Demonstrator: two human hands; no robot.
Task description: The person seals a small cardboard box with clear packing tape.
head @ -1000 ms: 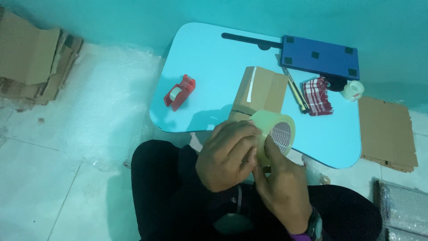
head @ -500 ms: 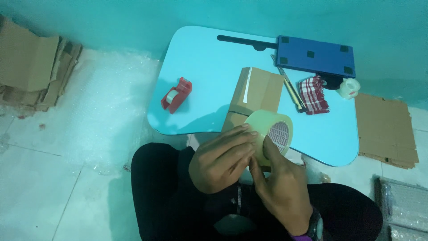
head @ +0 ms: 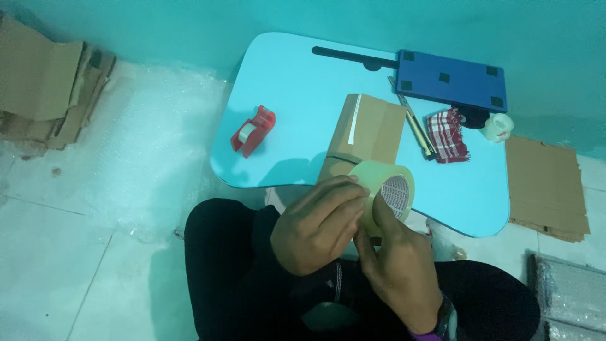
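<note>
A red tape dispenser sits at the left of the light blue bench. The left hand and right hand both close around a roll of clear tape at the bench's near edge, just before a cardboard box. Farther right lie a checked cloth and a small tape roll.

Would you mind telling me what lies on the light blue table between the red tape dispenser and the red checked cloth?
In the head view, a flat brown cardboard box and a slim utility knife lie between them.
</note>
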